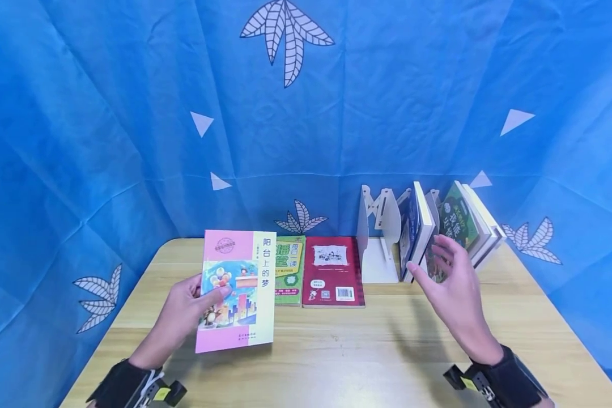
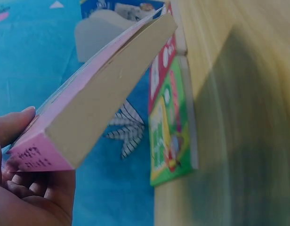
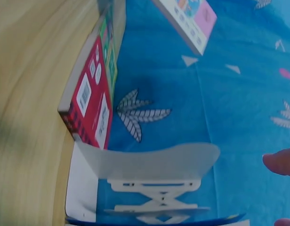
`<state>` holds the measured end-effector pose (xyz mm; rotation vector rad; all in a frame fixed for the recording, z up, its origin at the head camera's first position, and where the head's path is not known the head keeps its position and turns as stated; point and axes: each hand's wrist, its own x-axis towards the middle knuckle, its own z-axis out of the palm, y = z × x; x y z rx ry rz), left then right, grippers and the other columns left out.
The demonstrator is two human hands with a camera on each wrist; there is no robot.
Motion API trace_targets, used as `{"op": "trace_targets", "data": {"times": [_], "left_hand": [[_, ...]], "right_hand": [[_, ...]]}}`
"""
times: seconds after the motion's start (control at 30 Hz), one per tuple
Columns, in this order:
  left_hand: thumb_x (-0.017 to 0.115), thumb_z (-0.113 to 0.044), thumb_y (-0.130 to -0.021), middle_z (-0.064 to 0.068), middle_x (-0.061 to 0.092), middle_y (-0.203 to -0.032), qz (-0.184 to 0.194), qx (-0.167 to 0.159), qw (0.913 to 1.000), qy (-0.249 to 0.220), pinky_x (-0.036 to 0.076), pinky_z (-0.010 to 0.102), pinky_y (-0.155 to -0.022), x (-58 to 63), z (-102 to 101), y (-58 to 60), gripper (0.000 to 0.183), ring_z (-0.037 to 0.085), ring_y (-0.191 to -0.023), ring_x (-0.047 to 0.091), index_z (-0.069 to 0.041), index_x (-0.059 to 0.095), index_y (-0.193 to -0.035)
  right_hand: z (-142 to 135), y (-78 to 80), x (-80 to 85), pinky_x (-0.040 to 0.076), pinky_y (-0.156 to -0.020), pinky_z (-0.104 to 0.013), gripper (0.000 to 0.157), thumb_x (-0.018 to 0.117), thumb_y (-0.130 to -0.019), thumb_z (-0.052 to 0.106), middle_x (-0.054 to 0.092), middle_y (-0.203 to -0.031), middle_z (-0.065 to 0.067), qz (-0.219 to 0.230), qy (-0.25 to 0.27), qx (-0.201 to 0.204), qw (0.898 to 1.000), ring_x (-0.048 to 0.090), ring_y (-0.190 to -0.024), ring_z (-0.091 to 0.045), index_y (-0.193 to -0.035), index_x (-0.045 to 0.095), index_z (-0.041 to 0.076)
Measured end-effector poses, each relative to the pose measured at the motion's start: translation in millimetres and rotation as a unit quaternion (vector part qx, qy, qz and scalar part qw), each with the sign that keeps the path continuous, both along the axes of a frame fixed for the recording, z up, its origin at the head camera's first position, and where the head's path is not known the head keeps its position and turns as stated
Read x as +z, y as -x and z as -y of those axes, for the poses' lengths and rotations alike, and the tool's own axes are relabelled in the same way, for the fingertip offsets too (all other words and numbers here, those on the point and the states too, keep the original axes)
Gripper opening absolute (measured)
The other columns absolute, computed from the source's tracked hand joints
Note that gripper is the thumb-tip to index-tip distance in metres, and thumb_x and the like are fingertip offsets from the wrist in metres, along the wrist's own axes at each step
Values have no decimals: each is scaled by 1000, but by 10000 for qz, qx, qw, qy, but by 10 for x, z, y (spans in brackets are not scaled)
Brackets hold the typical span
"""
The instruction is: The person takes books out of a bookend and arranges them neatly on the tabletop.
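Observation:
My left hand (image 1: 186, 306) holds a pink and cream paperback book (image 1: 242, 292) with its illustrated cover facing me. The thumb lies on the cover; in the left wrist view the fingers curl behind the book (image 2: 107, 89), whose page edges show. At the right, my right hand (image 1: 454, 292) is raised with fingers spread, in front of books standing in a white metal book rack (image 1: 379, 263). Its thumb is by a dark blue book (image 1: 422, 235); whether they touch I cannot tell. A green book (image 1: 459, 218) leans behind the fingers.
On the wooden table (image 1: 336, 357), a red book (image 1: 331, 286) lies flat beside the rack. A green book (image 1: 292, 277) lies to its left, partly hidden by the held book. More books (image 1: 484, 221) lean at the right end. Blue cloth (image 1: 387, 113) hangs behind.

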<state>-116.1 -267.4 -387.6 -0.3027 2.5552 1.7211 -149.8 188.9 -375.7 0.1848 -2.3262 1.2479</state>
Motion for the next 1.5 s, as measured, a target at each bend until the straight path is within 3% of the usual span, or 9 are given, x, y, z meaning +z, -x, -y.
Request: {"op": "trace_targets", "data": {"times": [0.27, 0.63, 0.73, 1.1, 1.3, 1.5], "left_hand": [[68, -54, -81, 13, 68, -108, 200, 93, 9998, 23, 57, 38, -70, -130, 318, 77, 69, 25, -86, 67, -11, 50, -132], [53, -61, -88, 14, 66, -108, 313, -11, 9968, 735, 56, 37, -68, -119, 751, 271, 74, 24, -86, 66, -7, 41, -136], [50, -61, -90, 15, 66, -108, 328, -44, 9971, 687, 56, 38, -68, -134, 824, 338, 73, 25, -85, 67, -8, 38, -138], [49, -54, -94, 19, 62, -112, 435, -178, 9988, 140, 57, 43, -71, -301, 902, 609, 70, 29, -87, 67, -10, 29, -144], [48, -54, -94, 19, 62, -111, 372, -305, 9978, 461, 57, 41, -70, -405, 910, 733, 70, 28, -87, 67, -10, 30, -145], [47, -53, -96, 18, 63, -107, 233, -400, 9909, 1263, 55, 37, -68, -511, 925, 922, 65, 24, -82, 66, -8, 35, -142]], "right_hand": [[-34, 199, -41, 43, -97, -49, 78, 73, -82, 38, 44, -136, -15, 233, 138, -238, 9994, 48, -119, -31, -142, 32, 7], [-40, 388, -76, 43, -94, -55, 87, 68, -84, 49, 42, -137, -23, 775, 123, -215, 9967, 48, -119, -38, -146, 24, 6], [-52, 434, -97, 44, -93, -55, 88, 66, -85, 49, 43, -136, -26, 845, 39, -262, 9961, 49, -117, -40, -146, 21, 5], [-53, 544, -161, 51, -82, -51, 89, 66, -85, 47, 56, -120, -28, 912, -257, -440, 9945, 56, -102, -35, -145, 22, -2], [-57, 586, -184, 52, -75, -49, 90, 65, -85, 50, 58, -116, -28, 1075, -386, -549, 9919, 57, -96, -34, -145, 21, -2], [-48, 622, -194, 53, -77, -52, 91, 64, -86, 50, 52, -124, -35, 1237, -433, -554, 9898, 57, -103, -42, -145, 20, -3]]}}
